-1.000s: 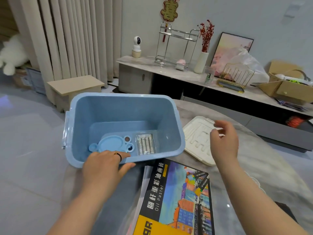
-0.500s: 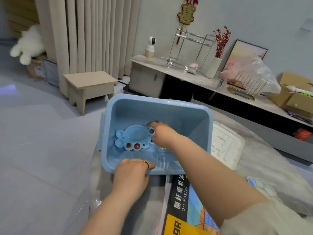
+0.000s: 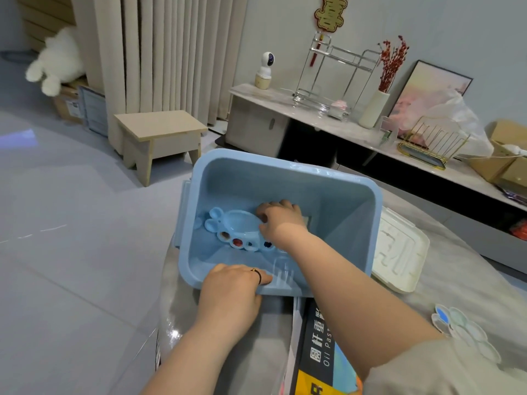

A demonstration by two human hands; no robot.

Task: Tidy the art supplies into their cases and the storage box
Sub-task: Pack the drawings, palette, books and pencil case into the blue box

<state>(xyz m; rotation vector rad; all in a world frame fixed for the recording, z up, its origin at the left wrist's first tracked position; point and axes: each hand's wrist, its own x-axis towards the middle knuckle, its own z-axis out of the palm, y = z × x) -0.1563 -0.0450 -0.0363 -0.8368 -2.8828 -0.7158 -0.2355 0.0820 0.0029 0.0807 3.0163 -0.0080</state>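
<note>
Head view: the right hand (image 3: 281, 223) is reaching into the blue box (image 3: 285, 178), its grip pinching the paint tray (image 3: 236, 226) (lying on the box floor); the left hand (image 3: 232, 292) is clamping its grip on the near rim.

The box (image 3: 285, 169) round the right hand (image 3: 281, 220) is smooth blue plastic, glossy along its far rim. The palette (image 3: 236, 226) at that hand is the same plastic. Right of it, the lid (image 3: 399, 252) looks matt white plastic — beneath the left hand (image 3: 231, 292), the table (image 3: 182, 317) shines glossy.

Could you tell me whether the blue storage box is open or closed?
Open: the light blue plastic storage box has no lid on, and the right hand reaches inside.
</note>
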